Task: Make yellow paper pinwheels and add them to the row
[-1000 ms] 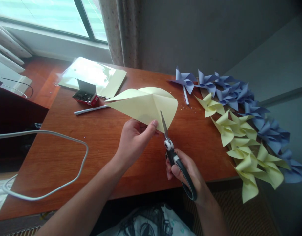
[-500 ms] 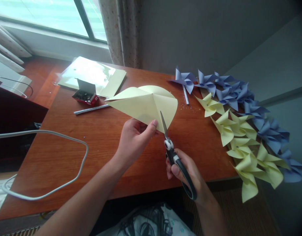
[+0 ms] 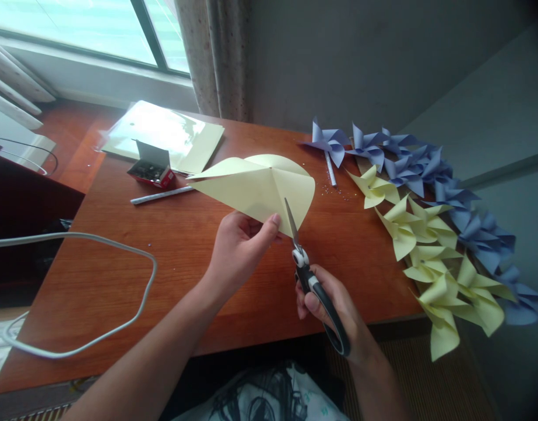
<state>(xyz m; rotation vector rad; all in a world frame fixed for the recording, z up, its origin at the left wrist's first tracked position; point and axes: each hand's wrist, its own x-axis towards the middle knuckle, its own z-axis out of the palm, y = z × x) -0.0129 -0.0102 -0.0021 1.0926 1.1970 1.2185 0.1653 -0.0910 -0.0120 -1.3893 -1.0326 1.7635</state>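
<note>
A pale yellow sheet of paper (image 3: pixel 251 187), creased and slit on its left side, is held above the table. My left hand (image 3: pixel 242 242) pinches its near edge, thumb on top and fingers underneath. In my right hand (image 3: pixel 328 298) is a pair of scissors (image 3: pixel 300 257) with black and white handles. One blade lies over the paper near its lower right corner, pointing towards the middle; the other blade is hidden below the sheet. The tip ends short of the small mark at the paper's centre.
Several yellow paper pinwheels (image 3: pixel 431 222) and blue pinwheels (image 3: pixel 404 166) line the table's right side. At the back left are a stack of paper (image 3: pixel 203 149), a small red box (image 3: pixel 152 169) and a paper stick (image 3: pixel 161 195). A white cable (image 3: pixel 152 275) loops over the table's left part.
Almost nothing differs. The far part of the paper has shifted very slightly left; both hands and the scissors hold nearly the same place.
</note>
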